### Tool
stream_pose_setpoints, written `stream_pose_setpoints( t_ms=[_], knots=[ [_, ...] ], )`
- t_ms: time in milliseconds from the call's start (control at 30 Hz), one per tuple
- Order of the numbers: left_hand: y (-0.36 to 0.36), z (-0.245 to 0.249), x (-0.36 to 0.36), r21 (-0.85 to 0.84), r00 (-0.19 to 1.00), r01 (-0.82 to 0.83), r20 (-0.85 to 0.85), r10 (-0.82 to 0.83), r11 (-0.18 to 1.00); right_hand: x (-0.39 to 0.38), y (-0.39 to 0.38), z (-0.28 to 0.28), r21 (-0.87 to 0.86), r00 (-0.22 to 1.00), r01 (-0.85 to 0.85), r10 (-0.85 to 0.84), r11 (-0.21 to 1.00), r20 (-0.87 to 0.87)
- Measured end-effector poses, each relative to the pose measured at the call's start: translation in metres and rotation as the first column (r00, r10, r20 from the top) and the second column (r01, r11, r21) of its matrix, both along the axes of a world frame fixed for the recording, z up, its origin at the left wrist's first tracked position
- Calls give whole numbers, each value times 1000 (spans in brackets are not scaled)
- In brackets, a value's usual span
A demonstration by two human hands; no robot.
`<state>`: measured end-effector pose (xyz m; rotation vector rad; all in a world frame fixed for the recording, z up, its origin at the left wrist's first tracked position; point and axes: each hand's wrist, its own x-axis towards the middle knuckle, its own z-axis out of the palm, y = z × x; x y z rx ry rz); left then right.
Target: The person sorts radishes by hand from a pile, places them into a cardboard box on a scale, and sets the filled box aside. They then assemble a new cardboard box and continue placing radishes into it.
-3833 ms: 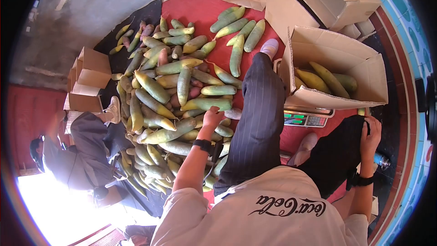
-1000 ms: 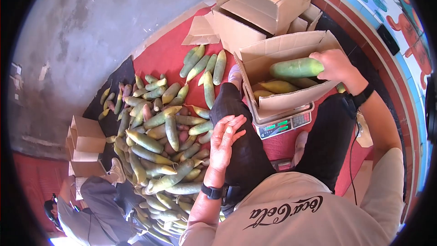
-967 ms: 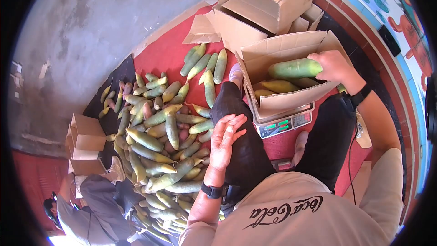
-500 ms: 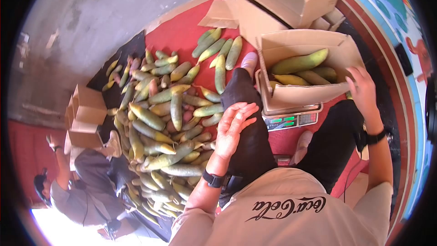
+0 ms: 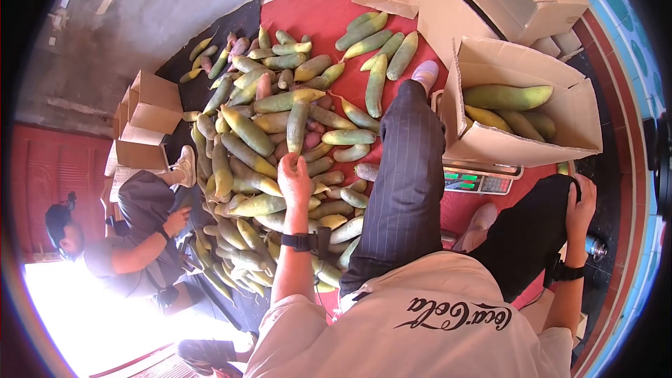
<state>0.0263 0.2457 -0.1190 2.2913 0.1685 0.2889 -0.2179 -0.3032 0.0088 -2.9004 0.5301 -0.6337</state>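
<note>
My left hand [image 5: 294,180] reaches over the heap of green radishes [image 5: 259,204]. Its fingers are closed at the near end of one green radish [image 5: 297,126], which lies lengthwise on top of the others. Part of that end is hidden behind my fingers. My right hand [image 5: 581,204] rests on my right knee, holding nothing, with its fingers laid over the dark trouser cloth. Ahead of that knee, an open cardboard box [image 5: 521,150] with several green radishes inside sits on a digital scale [image 5: 483,180] with lit green figures.
More cardboard boxes [image 5: 483,0] stand behind the filled one, and others [image 5: 150,108] at the left. Several radishes [image 5: 367,35] lie apart on the red floor covering [image 5: 315,10]. Another person [image 5: 133,252] sits at the left, beside the heap. A tiled wall edge runs along the right.
My left hand has gone from above my left knee to the radish heap, closing at a radish. My right hand has left the box edge for my knee. The other person's arm has lowered.
</note>
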Motion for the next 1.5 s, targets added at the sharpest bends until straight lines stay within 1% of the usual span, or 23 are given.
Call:
stream_pose_setpoints(
  t_ms=[33,67,133,167,233,400,533,600,633,667,733,767,800,833,867,900,1000,1200,1267,1333,1400,1467,1500],
  knots=[
    [17,-9,-1,304,998,25,50,-42,952,2,-1,0,-7,1000,-9,9,1000,2],
    [32,-16,-4,467,999,53,-16,-51,883,3,-1,0,-17,1000,-17,17,1000,4],
    [52,-26,-11,696,978,46,-177,109,716,6,-1,0,-26,1000,-21,21,999,-10],
    [60,-28,-17,697,978,49,-179,107,716,7,0,-1,-34,1000,-25,24,999,-19],
    [71,-30,-26,756,833,195,-464,301,625,8,4,0,-40,1000,-25,24,999,-19],
    [82,-41,-18,723,801,228,-520,297,652,10,9,6,-44,1000,-8,7,999,-26],
    [84,-52,-6,799,779,262,-506,370,541,7,8,4,-61,1000,-14,13,998,-16],
    [83,-49,-10,796,819,110,-412,400,595,6,6,5,-68,1000,-11,10,998,-16],
    [86,-45,-13,702,828,-10,-393,400,712,6,6,5,-73,1000,-11,11,997,-11],
    [88,-41,-14,703,831,-9,-390,396,711,4,7,5,-76,1000,-12,11,997,-8],
    [96,-33,-21,555,790,-242,-362,494,796,3,8,5,-68,1000,-8,8,998,-1],
    [139,-76,-21,594,903,-193,-203,378,781,4,8,5,-64,1000,-8,9,998,4],
    [162,-86,-18,596,904,-198,-196,380,778,5,8,5,-61,1000,-10,11,998,11],
    [180,-90,-16,30,912,-327,-251,324,945,5,8,4,-59,1000,-3,4,998,9],
    [188,-88,-16,-545,934,-352,-261,245,761,5,8,4,-57,1000,3,-2,998,7],
    [143,-24,-22,-741,904,-421,-294,311,523,6,8,2,-54,1000,-1,2,999,15],
    [131,26,-32,-914,948,-287,-228,224,287,9,8,-1,-51,999,-8,11,999,48],
    [133,15,-64,-979,984,-124,-100,149,165,10,18,3,-26,997,-37,39,999,61],
    [127,22,-76,-975,985,-126,-101,141,184,11,21,6,-48,998,-49,50,998,35],
    [108,44,-85,-994,994,-105,-104,40,39,11,21,3,-48,997,-65,68,997,44],
    [81,70,-86,-994,997,-78,-77,15,75,12,24,7,-51,995,-81,84,995,55],
    [47,107,-86,-992,990,66,51,-131,112,14,37,16,27,988,-133,130,991,85],
    [31,122,-85,-985,989,48,24,-146,163,14,45,19,108,986,-142,131,984,108]
  ],
)
